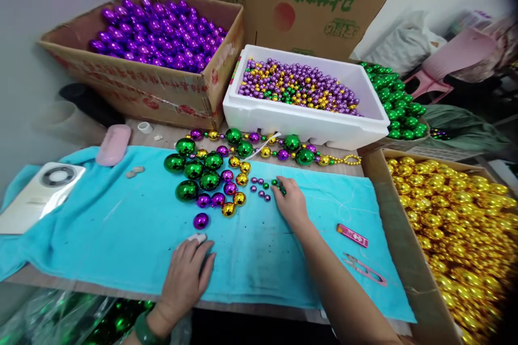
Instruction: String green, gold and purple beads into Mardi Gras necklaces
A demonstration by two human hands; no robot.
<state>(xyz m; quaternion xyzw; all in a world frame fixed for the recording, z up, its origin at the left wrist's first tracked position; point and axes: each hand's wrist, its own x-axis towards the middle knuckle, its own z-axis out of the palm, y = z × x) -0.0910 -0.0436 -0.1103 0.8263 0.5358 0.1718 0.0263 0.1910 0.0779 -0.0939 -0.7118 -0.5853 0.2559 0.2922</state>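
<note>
My right hand (292, 204) reaches onto the turquoise cloth (121, 237), its fingertips pinching small green beads (279, 186) beside a few loose small purple beads (259, 187). My left hand (186, 275) rests palm down on the cloth near the front edge, a taped fingertip pointing at a single purple ball (200, 220). Beyond lies a cluster of large green, purple and gold balls (206, 175), and a strung strand of mixed beads (283, 151) runs along the back of the cloth.
A cardboard box of purple balls (157, 32) sits back left, a white foam box of small mixed beads (299, 89) behind centre, green balls (399, 102) back right, a box of gold balls (453, 215) at right. Pink lighter (352, 235) and snips (366, 269) lie right; a white device (44, 188) left.
</note>
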